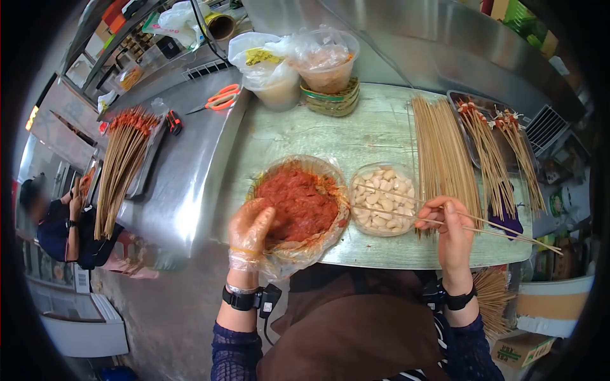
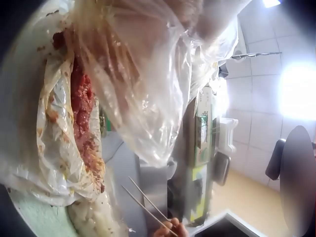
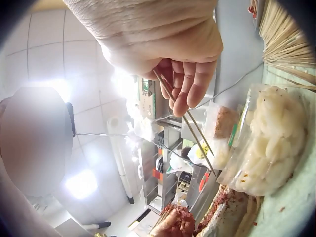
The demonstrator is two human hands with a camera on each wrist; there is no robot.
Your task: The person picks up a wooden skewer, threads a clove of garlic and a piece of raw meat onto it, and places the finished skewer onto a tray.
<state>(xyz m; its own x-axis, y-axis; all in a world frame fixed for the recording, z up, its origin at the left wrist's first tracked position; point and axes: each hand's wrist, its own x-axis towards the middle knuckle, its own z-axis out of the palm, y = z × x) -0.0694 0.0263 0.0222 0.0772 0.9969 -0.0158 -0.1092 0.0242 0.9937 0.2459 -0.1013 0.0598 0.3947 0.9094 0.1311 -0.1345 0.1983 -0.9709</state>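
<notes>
My left hand (image 1: 251, 228), in a clear plastic glove, is at the left side of a plastic-lined bowl (image 1: 337, 238) of red minced meat (image 1: 298, 203). Its fingers curl on a lump of the meat; red mass shows at them in the right wrist view. Loose glove film (image 2: 148, 98) covers much of the left wrist view. My bare right hand (image 1: 451, 232) pinches two thin bamboo skewers (image 1: 508, 232). Their front ends reach over a clear tub of whitish, clove-shaped pieces (image 1: 383, 203), probably peeled garlic.
Bare skewers (image 1: 445, 159) lie in a row right of the tub, beside a metal tray (image 1: 460, 98) with loaded skewers (image 1: 486, 140). More loaded skewers (image 1: 121, 165) and orange-handled scissors (image 1: 222, 98) lie at left. Bagged tubs (image 1: 273, 89) stand at the back. Another person (image 1: 54, 222) is at far left.
</notes>
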